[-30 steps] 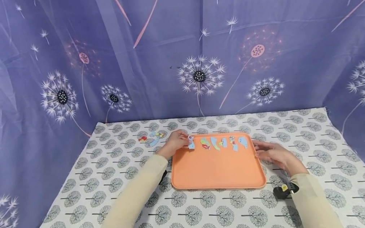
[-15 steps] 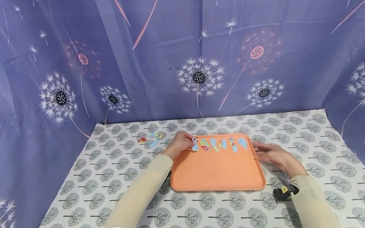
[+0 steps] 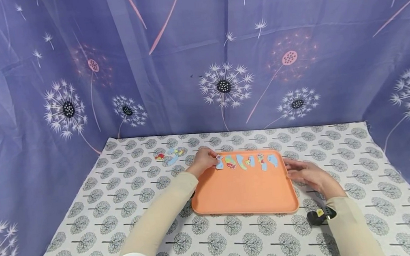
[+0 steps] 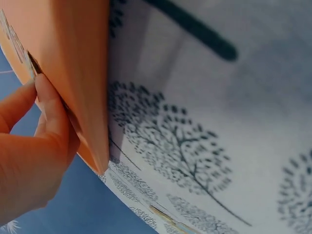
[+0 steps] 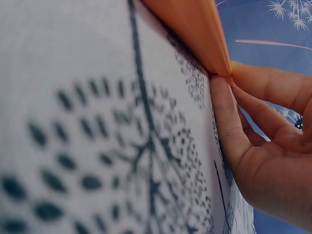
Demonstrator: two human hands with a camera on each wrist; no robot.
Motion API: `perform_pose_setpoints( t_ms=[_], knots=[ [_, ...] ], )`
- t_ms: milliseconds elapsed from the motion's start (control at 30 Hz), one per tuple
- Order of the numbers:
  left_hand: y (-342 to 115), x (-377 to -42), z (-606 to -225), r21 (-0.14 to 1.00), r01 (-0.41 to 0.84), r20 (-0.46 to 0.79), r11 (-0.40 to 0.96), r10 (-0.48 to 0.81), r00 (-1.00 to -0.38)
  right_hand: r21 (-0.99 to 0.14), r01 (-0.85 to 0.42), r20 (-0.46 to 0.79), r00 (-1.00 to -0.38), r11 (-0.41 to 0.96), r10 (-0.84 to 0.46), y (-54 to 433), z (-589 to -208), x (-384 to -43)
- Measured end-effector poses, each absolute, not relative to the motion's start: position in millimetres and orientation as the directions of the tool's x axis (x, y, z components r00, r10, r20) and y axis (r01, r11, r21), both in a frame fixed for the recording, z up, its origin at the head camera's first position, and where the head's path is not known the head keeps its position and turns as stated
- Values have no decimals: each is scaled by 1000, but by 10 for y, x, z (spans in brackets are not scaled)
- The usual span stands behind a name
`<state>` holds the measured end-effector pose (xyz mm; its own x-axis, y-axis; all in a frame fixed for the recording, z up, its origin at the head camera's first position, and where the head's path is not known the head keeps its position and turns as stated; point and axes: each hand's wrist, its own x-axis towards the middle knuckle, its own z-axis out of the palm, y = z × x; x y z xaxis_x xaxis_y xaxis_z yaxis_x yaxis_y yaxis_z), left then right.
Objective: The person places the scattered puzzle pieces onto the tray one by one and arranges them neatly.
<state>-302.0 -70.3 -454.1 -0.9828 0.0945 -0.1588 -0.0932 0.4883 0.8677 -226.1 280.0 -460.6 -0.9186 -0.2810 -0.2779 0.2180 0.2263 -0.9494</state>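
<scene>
In the head view, my left hand (image 3: 203,161) pinches a small light-blue printed puzzle piece (image 3: 219,163) at the back left of the orange tray (image 3: 245,193). The left wrist view has that hand's thumb and finger meeting on the piece's thin edge, just over the tray. To the right of it, several more printed pieces (image 3: 250,161) form a row along the tray's far side. My right hand (image 3: 311,175) is at the tray's right rim; the right wrist view puts its thumb (image 5: 226,105) and index finger on either side of the tray edge (image 5: 222,53).
Several loose pieces lie on the tree-print cloth (image 3: 134,240) left of the tray, one of them a red piece (image 3: 160,156) and another a pale-blue piece (image 3: 173,160). A purple dandelion curtain (image 3: 170,66) hangs behind the table and at both sides.
My left hand has moved slightly right with the light-blue piece, bringing it nearer the row on the tray, and has stayed there for the last half second. The right hand stays in place.
</scene>
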Motion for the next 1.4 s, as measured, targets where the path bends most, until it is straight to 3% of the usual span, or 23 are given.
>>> perform_pose_setpoints(
  t_ms=[433, 667, 967, 1400],
  knots=[
    [-674, -2984, -4487, 844, -110, -163, 526, 56, -985, -947, 216, -280, -918, 236, -281, 2799, -4597, -2250],
    [-797, -3021, -4480, 918, -114, -152, 380, 72, -986, -946, 228, -288, -917, 229, -275, 2801, -4608, -2247],
    [-1249, -3018, -4404, 922, -82, -92, 377, 8, -996, -946, 233, -291, -917, 225, -273, 2799, -4607, -2256],
    [-2030, -3048, -4423, 911, -136, -56, 388, -211, -976, -944, 235, -295, -915, 232, -274, 2811, -4629, -2275]
  ],
)
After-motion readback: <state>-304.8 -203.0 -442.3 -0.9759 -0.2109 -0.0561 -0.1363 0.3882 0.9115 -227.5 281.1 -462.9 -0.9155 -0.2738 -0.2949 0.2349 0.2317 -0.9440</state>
